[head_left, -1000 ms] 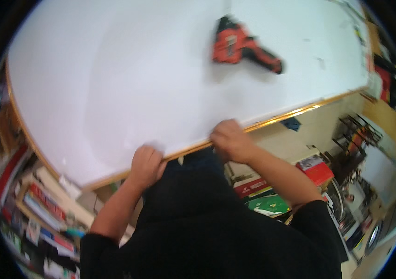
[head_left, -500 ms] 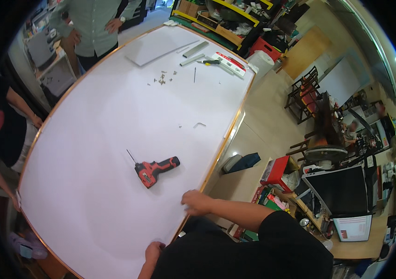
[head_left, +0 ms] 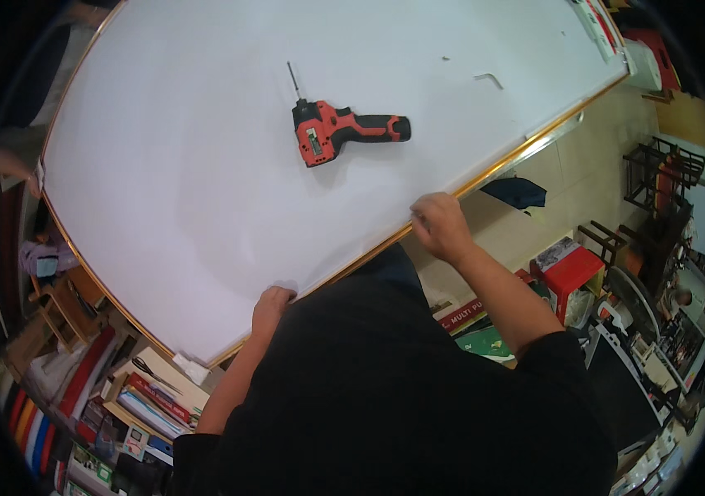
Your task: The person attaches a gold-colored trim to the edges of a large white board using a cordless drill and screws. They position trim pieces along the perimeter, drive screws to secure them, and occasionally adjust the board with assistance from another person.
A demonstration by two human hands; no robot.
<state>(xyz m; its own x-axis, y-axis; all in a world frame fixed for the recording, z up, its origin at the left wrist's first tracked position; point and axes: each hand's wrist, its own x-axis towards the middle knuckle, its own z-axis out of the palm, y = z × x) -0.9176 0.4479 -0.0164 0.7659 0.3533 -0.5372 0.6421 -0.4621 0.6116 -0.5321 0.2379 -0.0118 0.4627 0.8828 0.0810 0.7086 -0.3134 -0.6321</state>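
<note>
A large white board or tabletop (head_left: 187, 174) with a gold-coloured rim (head_left: 518, 155) spreads out in front of me. My left hand (head_left: 270, 309) is at its near edge, with the fingers bent over the rim. Farther along the same edge, my right hand (head_left: 442, 225) has its fingers curled closed on the rim. Beyond both hands, untouched, a red and black cordless drill (head_left: 317, 135) lies on its side, its long thin bit pointing away from me. A small bent hex key (head_left: 489, 79) rests to the right of the drill.
At the left edge another person's hand (head_left: 13, 165) is beside the board's corner. Below that corner stand a wooden stool (head_left: 59, 318) and a box of papers (head_left: 150, 405) with scissors. A red box (head_left: 567, 269), a fan and chairs (head_left: 666, 174) stand at the right.
My view has tilted down and turned, so the drill sits higher and larger in it, and the far end of the board is out of view. Both hands remain at the near rim.
</note>
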